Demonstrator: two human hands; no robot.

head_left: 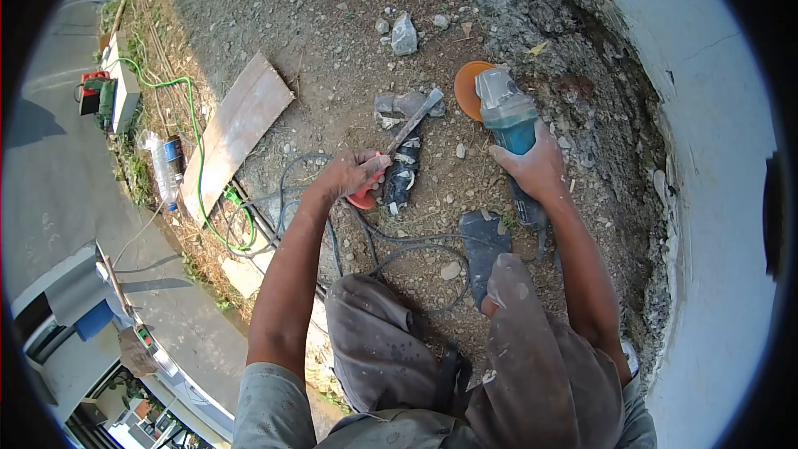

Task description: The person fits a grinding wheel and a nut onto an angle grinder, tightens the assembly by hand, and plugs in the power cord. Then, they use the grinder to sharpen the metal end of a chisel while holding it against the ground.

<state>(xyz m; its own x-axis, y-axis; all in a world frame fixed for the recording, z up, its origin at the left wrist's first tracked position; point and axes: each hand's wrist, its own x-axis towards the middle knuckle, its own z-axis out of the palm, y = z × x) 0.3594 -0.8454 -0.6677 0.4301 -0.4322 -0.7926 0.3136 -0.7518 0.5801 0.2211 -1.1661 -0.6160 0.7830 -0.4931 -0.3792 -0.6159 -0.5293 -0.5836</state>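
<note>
My left hand (356,173) is closed around the red grip of a chisel (416,120), its flat metal blade slanting up to the right. Beneath the blade, a hammer (401,168) lies on the dirt, its dark handle wrapped in worn tape. My right hand (536,168) grips the teal body of an angle grinder (509,112). An orange disc (472,90) is fitted at the grinder's head, to the right of the chisel's tip. The grinder's dark rear end points back toward my shoe (484,249).
Grey cable (391,254) loops over the ground before my knees. Left of it lie a wooden board (241,129), a green cord (196,125) and plastic bottles (162,170). A pale wall (706,116) rises on the right; stones (404,35) lie ahead.
</note>
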